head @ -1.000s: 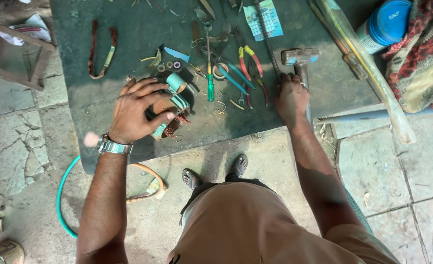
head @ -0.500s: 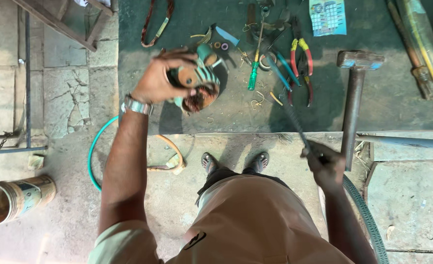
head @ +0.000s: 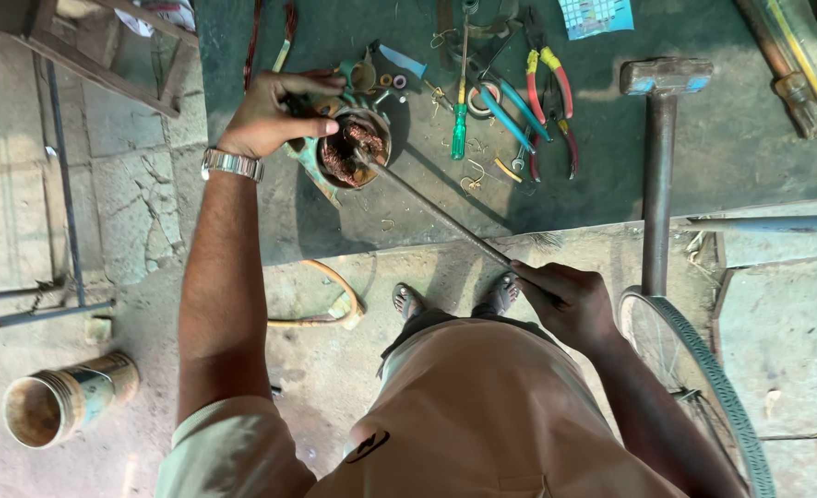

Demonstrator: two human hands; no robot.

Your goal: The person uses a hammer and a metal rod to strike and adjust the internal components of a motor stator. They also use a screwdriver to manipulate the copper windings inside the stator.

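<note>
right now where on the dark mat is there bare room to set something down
Free: the mat between the hammer and the pipe, and below the pliers. Crowded: around the motor winding under the left hand, where the rod from the right hand reaches.

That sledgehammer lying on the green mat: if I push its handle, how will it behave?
The sledgehammer probably pivots about its blocky head rather than sliding, being head-heavy. The long round handle looks stiff. It seems unlikely to roll, as the squarish head lies flat on the mat.

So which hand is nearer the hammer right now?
Right. The right hand grips a long rod just beside the hammer handle; the left hand holds the motor stator, farther off.
</note>
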